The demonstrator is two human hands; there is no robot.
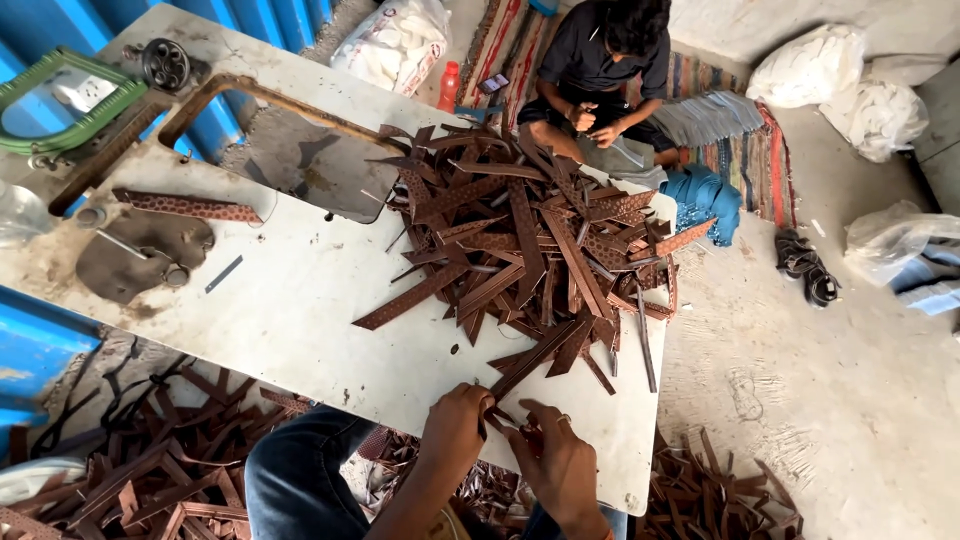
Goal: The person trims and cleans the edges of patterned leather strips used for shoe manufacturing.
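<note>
Both hands (505,445) pinching brown strap (530,362), strap pile (540,235) on table (290,300)

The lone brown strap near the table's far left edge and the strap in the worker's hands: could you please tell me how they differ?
The lone strap lies flat, untouched and fully visible; the held strap is gripped at its near end by the left hand and right hand, its far end against the strap pile. Both are brown and narrow.

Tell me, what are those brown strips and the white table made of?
The brown strips look like leather or imitation leather: thin, matte, bendy, with a punched pattern. The white table seems to be painted or laminated board, its surface scuffed and stained; the exact material can't be told.
</note>
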